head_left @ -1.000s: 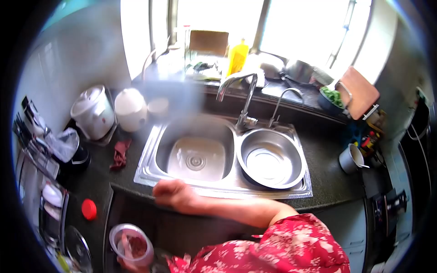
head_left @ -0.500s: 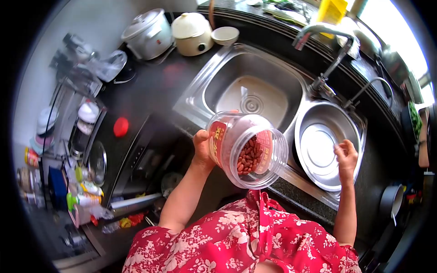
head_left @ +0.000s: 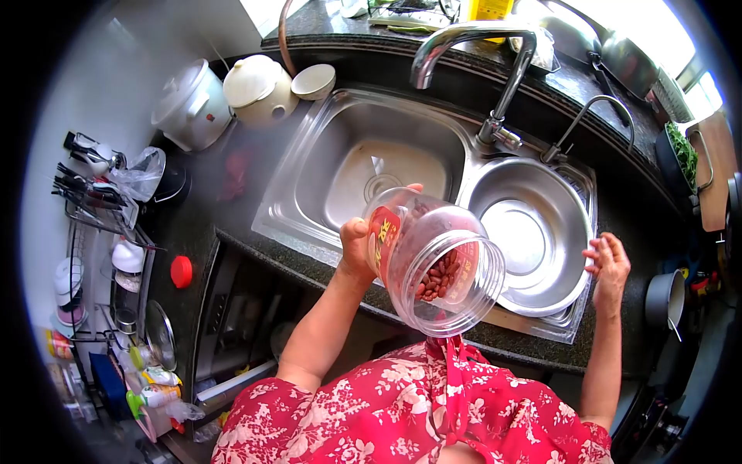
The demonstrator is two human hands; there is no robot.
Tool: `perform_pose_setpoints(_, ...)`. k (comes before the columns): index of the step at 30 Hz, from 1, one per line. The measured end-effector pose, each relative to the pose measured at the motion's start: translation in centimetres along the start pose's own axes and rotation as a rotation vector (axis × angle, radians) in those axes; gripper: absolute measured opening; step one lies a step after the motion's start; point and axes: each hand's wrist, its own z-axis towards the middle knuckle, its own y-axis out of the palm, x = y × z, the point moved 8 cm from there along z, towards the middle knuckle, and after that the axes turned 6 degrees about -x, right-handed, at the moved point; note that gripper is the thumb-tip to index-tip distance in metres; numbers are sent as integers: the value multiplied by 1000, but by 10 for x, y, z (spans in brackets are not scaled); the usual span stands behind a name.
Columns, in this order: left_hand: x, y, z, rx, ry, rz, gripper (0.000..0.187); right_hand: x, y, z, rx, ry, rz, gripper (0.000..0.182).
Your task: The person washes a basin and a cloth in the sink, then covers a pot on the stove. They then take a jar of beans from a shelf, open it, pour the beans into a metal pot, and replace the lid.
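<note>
My left hand [head_left: 358, 253] grips a clear plastic jar [head_left: 433, 220] with red labels, its thumb on the near side and a fingertip showing over the top. The jar is tilted, and its lidless mouth points toward me and to the right. Reddish-brown beans or peanuts [head_left: 438, 277] lie in a heap inside. A round steel basin [head_left: 563, 288] sits in the right bowl of the sink, partly behind the jar's mouth. Just beyond the basin's right rim is my right hand [head_left: 610, 267], empty, with loosely bent fingers held apart.
Left of the basin is the larger sink bowl [head_left: 332, 170], under a tall curved faucet [head_left: 506, 93]. A red lid [head_left: 181, 271] lies on the left counter. Two cookers and a small bowl [head_left: 314, 82] stand behind. At the right are a greens-filled pan [head_left: 680, 155] and a pot [head_left: 665, 298].
My right hand has gone from over the basin to outside its right rim. The jar has moved slightly to the right, still in my left hand. The camera view has shifted.
</note>
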Motion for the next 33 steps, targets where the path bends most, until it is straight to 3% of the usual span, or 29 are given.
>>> perform_pose_setpoints(7, -40, -17, 32, -11, 89, 10, 92, -87, -77, 137, 13, -218, 157, 30)
perform_pose_setpoints(11, -55, -41, 20, 400, 293, 342, 79, -138, -137, 250, 141, -409, 202, 31)
perform_pose_setpoints(13, -66, -34, 19, 496, 335, 396, 78, -137, -168, 311, 226, -398, 307, 18)
perform_pose_setpoints(17, -79, -22, 4, 601, 396, 521, 83, -102, -156, 414, 107, -193, 537, 13)
perform_pose_setpoints(19, -77, -25, -11, 771, 416, 564, 95, -83, -138, 449, 102, -122, 620, 34)
perform_pose_setpoints(20, -83, -14, -6, 660, 429, 556, 95, -79, -129, 456, 116, -110, 662, 42)
perform_pose_setpoints(22, -87, -5, -7, 649, 410, 621, 93, -69, -115, 471, 117, -102, 718, 60)
perform_pose_setpoints(29, -42, -68, -132, 1088, 400, 1013, 77, -35, -83, 522, 237, -35, 823, 66)
perform_pose_setpoints(31, -19, -100, -185, 1188, 354, 1177, 74, -43, -88, 519, 247, -158, 988, 57)
perform_pose_setpoints(33, 2, -137, -238, 1242, 325, 1298, 70, -36, -89, 525, 320, -106, 1006, 49)
